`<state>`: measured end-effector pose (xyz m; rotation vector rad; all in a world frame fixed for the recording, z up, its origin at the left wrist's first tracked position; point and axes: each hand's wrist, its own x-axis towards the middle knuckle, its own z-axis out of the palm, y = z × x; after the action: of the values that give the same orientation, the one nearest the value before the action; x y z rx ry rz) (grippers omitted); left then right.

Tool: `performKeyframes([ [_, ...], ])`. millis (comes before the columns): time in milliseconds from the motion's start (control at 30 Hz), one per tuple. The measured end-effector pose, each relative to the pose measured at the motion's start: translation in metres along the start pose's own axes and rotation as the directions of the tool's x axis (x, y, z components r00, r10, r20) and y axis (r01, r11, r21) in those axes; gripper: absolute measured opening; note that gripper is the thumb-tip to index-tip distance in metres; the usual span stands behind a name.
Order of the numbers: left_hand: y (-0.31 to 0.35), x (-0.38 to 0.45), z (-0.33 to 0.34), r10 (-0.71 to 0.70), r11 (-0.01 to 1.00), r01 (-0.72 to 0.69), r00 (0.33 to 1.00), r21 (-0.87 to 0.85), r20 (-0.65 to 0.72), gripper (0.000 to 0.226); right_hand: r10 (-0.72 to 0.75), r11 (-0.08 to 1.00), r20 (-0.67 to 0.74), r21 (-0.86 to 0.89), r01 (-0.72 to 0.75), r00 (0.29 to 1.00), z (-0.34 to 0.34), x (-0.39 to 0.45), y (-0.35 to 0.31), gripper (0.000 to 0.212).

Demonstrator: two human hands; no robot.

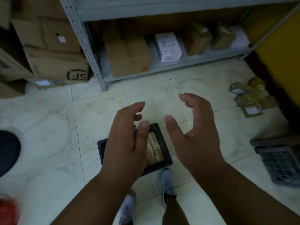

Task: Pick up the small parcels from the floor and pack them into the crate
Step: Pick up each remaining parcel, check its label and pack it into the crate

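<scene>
A dark crate (164, 143) stands on the tiled floor in front of my feet, with tan tape-wrapped parcels (154, 147) lying inside it. My left hand (126, 137) hovers above the crate's left half and hides it, fingers apart and holding nothing. My right hand (193, 127) is beside it to the right, above the floor, fingers spread and curled, also holding nothing. A pile of small brown parcels (250, 98) with white labels lies on the floor at the right, apart from both hands.
A grey metal shelf (97, 62) at the back holds cardboard boxes and wrapped parcels. Stacked cartons (56, 62) stand at the left. Another grey crate (280, 163) lies at the right edge. A dark round object (8, 151) is at the left. My shoes (167, 184) are below the crate.
</scene>
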<state>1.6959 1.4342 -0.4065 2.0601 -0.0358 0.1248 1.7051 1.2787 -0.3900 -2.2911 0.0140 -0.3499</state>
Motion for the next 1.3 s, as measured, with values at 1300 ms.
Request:
performKeyframes([
  [1300,0.386,0.106,0.374,0.345,0.938,-0.307,0.839,-0.159,0.420,0.036,0.364,0.929,-0.369,0.214,-0.303,0.855,-0.480,0.087,0.215,0.059],
])
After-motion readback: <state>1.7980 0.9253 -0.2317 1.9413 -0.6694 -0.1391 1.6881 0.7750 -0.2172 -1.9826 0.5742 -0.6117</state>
